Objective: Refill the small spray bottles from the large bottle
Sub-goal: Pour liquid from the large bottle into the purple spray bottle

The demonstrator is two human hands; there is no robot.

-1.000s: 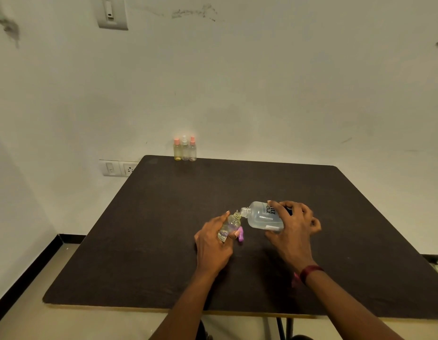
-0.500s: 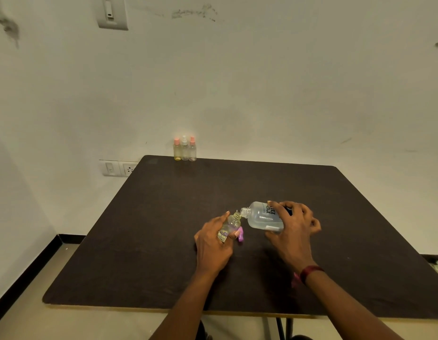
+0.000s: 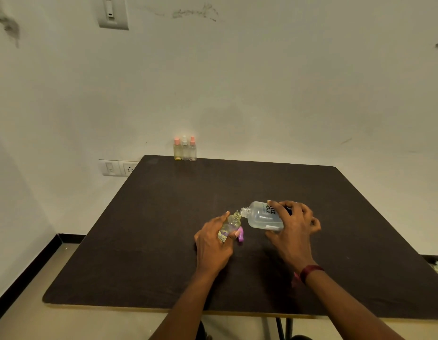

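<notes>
My right hand (image 3: 293,225) grips the large clear bottle (image 3: 262,215), which is tipped on its side with its open neck pointing left. The neck meets the open mouth of a small clear bottle (image 3: 230,224) that my left hand (image 3: 213,239) holds tilted over the middle of the dark table (image 3: 164,229). A purple spray cap (image 3: 241,234) lies on the table just behind my left fingers. Three small spray bottles (image 3: 185,149) stand upright in a row at the table's far edge, two with pink caps and one with a white cap.
A white wall stands right behind the table, with a socket plate (image 3: 118,168) low on the left. The table's near edge (image 3: 164,306) runs across below my forearms. Floor shows at the lower left.
</notes>
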